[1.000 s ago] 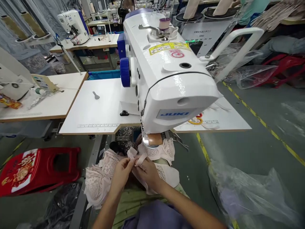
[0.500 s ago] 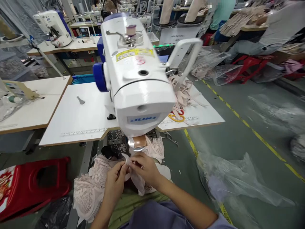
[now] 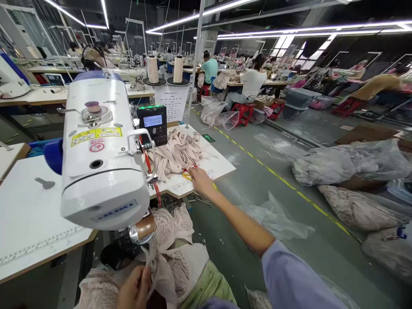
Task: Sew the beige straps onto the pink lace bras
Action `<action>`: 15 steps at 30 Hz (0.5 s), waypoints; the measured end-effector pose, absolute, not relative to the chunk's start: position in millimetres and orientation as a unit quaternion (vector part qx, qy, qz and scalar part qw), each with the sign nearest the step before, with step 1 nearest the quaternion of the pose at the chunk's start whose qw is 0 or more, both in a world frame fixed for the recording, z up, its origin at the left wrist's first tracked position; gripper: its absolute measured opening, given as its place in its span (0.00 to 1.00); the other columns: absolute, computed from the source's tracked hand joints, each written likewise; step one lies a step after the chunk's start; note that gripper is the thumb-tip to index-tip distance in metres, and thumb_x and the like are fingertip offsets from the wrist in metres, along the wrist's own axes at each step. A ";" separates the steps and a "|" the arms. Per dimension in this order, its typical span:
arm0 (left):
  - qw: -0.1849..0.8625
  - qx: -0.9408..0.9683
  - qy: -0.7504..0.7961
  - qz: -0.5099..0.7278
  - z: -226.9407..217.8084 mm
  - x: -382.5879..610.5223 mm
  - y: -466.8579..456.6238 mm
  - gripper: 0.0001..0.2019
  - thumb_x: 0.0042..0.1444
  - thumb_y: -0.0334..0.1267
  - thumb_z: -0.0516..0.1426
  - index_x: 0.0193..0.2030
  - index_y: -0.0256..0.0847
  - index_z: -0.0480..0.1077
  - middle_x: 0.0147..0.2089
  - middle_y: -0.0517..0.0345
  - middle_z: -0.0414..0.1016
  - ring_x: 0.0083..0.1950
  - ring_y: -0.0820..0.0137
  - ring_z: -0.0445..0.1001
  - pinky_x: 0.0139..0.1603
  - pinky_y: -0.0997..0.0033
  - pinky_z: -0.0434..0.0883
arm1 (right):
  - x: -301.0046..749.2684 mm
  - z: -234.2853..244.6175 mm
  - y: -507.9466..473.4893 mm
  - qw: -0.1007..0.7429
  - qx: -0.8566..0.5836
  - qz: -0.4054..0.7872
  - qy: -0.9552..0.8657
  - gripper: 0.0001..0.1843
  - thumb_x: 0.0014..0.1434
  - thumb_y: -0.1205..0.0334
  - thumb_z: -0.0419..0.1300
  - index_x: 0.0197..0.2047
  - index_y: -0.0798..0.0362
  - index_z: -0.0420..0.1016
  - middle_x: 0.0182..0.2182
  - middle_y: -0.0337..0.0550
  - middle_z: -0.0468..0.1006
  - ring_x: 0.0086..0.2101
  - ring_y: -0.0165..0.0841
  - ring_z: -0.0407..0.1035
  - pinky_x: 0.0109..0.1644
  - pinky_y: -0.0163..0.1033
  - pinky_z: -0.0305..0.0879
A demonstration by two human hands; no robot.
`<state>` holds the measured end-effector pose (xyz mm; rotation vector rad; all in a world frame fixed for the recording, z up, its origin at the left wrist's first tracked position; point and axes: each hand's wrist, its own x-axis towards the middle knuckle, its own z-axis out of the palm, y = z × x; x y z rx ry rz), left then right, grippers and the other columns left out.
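Note:
At the lower left my left hand is closed on a pale pink lace bra, pinching its thin sheer edge below the sewing machine's arm end. The bra's cups spread over my lap and beneath the machine. My right hand reaches out to the table's right front edge. Its fingers are bent together at the scissors, whose red and yellow handles show beside the fingertips; the blades cannot be made out. Just behind them lies a heap of pale pink straps.
A control panel with a lit screen stands behind the machine. Two thread cones rise at the back. A grey flat tool lies on the white table. Plastic bags sit on the floor at right. Other people work farther off.
My right hand has left the fabric and moved forward right to the scissors on the table. My left hand still holds the bra. The view has swung up and to the right.

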<state>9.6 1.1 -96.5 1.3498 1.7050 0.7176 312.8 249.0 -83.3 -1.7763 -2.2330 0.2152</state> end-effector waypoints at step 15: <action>0.461 0.460 0.674 0.349 -78.7 10.1 -0.5 0.21 0.58 0.59 0.55 0.35 0.42 0.75 0.30 0.57 0.76 0.34 0.64 0.72 0.37 0.70 0.67 | 340.7 -40.3 226.0 0.016 -0.565 0.079 -0.821 0.30 0.61 0.60 0.57 0.64 0.62 0.58 0.45 0.59 0.79 0.41 0.45 0.76 0.40 0.40 0.67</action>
